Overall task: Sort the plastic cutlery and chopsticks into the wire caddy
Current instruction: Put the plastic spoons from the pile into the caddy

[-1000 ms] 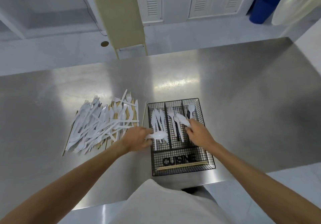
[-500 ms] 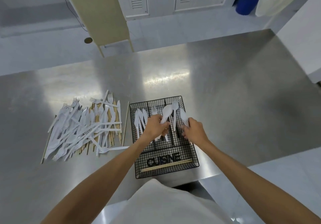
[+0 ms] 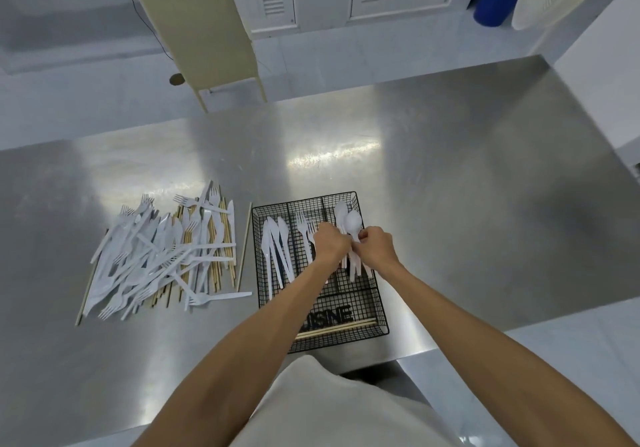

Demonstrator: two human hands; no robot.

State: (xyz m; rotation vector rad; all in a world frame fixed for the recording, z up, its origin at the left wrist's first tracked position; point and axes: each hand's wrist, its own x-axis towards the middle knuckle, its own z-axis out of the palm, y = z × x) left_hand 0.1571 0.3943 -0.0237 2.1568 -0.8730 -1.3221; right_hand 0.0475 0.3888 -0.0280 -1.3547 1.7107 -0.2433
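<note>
The left hand and right hand meet over the right compartment of the wire caddy, fingers curled, pinching white spoons by their handles. This looks like the spoon-placing step. Next they should release the spoons flat and reach for the unsorted pile on the table.

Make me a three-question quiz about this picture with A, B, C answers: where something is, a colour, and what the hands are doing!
1. Where is the unsorted cutlery pile? A) left of the wire caddy B) right of it C) inside it
2. What colour is the wire caddy? A) white B) black C) blue
3. What are the left hand and right hand doing? A) waving B) lifting the caddy C) gripping spoons
1 A: it lies on the table by the caddy's left side. 2 B: its mesh is black. 3 C: both hold spoons over the right compartment.
</note>
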